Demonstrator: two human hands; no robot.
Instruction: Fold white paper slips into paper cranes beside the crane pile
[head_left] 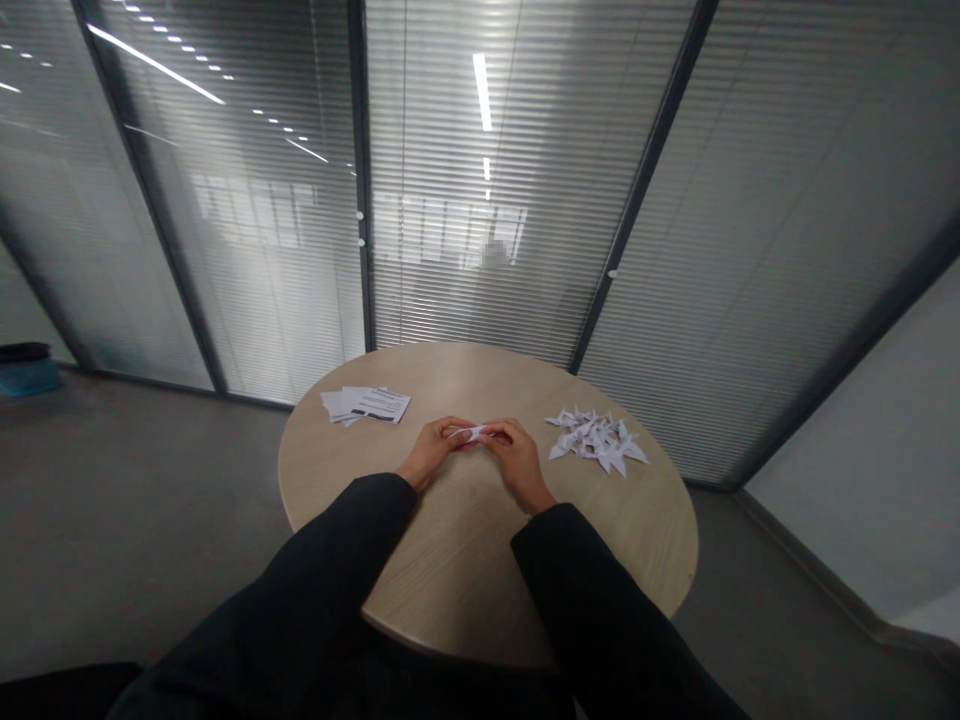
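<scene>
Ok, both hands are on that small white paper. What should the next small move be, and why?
I'd probably steady the small white paper with the left hand and press a fold with the right hand. The hands pinch opposite ends, and it seems partly folded, though partly hidden; the pointed paper shapes to the right suggest folding.

Two hands, one left hand point(433, 450) and one right hand point(519, 462), share one piece of white paper point(475, 433) above one round table point(457, 570). The printed sheets point(381, 404) number at least three, their overlap hiding the exact count, while the folded paper shapes point(596, 440) in one heap exceed five but tangle too closely to total. Two dark sleeves point(322, 560) and one blue bin point(30, 374) also show.
</scene>
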